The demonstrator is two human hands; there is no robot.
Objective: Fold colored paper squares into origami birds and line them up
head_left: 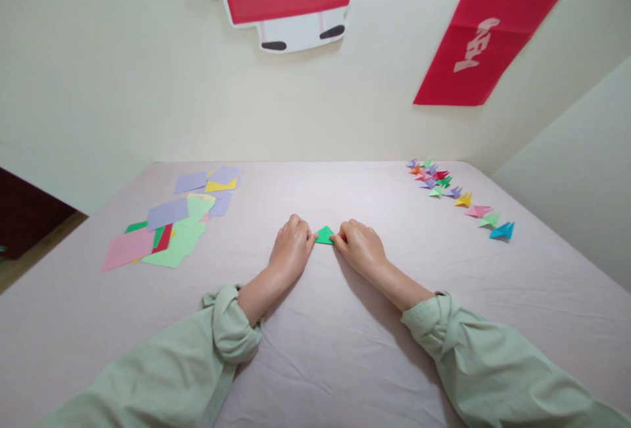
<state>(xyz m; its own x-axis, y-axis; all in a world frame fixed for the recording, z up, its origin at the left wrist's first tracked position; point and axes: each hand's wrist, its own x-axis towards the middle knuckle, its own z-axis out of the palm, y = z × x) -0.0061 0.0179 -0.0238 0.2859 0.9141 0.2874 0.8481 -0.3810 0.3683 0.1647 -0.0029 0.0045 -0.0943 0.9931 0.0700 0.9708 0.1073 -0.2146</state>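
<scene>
A small green folded paper triangle lies on the pale pink tablecloth at the middle of the table. My left hand is curled, its fingertips pinching the triangle's left corner. On the other side, my right hand is curled too and pinches the right corner. Both wrists rest on the cloth, with light green sleeves rolled up at the forearms.
A loose spread of flat coloured paper squares lies at the left. A row of several small folded paper pieces runs along the right side. A cream wall with red banners stands just behind the table's far edge.
</scene>
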